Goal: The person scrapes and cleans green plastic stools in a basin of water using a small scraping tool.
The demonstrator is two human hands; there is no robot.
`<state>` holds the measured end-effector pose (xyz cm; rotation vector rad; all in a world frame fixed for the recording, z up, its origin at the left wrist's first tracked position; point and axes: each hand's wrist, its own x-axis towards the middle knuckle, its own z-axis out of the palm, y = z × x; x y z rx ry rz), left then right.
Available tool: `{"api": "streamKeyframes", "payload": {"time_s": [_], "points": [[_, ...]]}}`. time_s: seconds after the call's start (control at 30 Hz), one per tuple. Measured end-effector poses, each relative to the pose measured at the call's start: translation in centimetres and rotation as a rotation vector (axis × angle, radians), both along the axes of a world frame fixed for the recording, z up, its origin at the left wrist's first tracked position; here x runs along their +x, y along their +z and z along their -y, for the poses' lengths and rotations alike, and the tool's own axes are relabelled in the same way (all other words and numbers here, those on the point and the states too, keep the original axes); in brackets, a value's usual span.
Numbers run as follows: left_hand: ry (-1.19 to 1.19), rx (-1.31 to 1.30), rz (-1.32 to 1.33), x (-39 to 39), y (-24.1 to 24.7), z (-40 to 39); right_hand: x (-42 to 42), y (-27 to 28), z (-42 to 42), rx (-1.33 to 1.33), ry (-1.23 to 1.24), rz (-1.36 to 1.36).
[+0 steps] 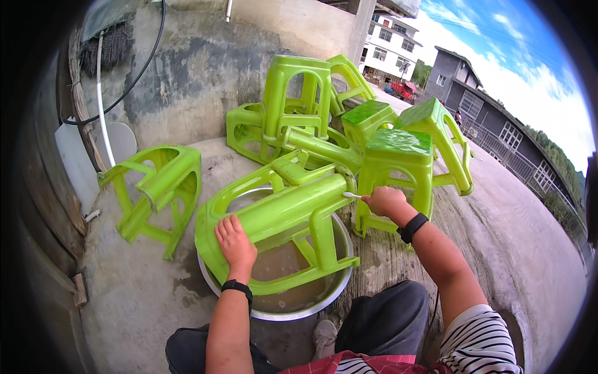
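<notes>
A green plastic stool (280, 208) lies on its side across a wide metal basin (343, 280) of murky, brownish water. My left hand (236, 245) rests on the stool near its seat end, fingers spread on the plastic. In my right hand (385, 202) is a white toothbrush (351, 195), its head against the foot end of one stool leg. A black band circles each wrist.
Another green stool (161, 187) lies tipped over at left. Several more stand or lie beyond the basin, including one with a wet seat (399, 141). A stained concrete wall (196, 70) rises behind; a white pipe (100, 103) leans at left.
</notes>
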<state>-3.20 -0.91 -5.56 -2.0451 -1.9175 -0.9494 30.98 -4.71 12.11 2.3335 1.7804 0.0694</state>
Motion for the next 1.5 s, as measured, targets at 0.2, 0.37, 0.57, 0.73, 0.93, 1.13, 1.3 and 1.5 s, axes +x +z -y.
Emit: {"api": "streamKeyframes", "payload": {"time_s": [0.2, 0.37, 0.57, 0.73, 0.93, 1.13, 1.3, 1.5], "points": [[0.007, 0.044, -0.031, 0.3, 0.6, 0.5, -3.1, 2.2, -4.0, -0.124, 0.159, 0.533], [0.009, 0.058, -0.005, 0.1, 0.4, 0.5, -3.1, 1.2, -4.6, -0.079, 0.146, 0.637], [0.031, 0.093, 0.002, 1.6, -0.4, -0.1, -1.7, 6.7, -4.3, 0.18, 0.112, 0.667], [0.065, 0.043, -0.008, 0.9, -0.5, -0.1, -5.0, 6.5, 0.0, 0.038, 0.111, 0.287], [0.049, 0.073, -0.009, 0.9, -0.9, 0.0, 0.6, -4.9, 1.4, 0.075, -0.191, -0.189], [0.073, 0.023, -0.052, 0.5, -0.5, 0.5, -1.5, -4.2, 0.9, -0.023, -0.322, -0.58], [0.056, 0.056, -0.027, 1.3, -0.4, 0.9, 0.9, -4.9, 2.2, 0.103, -0.279, -0.637], [0.05, 0.078, -0.048, 1.1, -0.4, 2.0, -2.4, -7.9, 5.2, 0.691, 0.142, -0.183]]}}
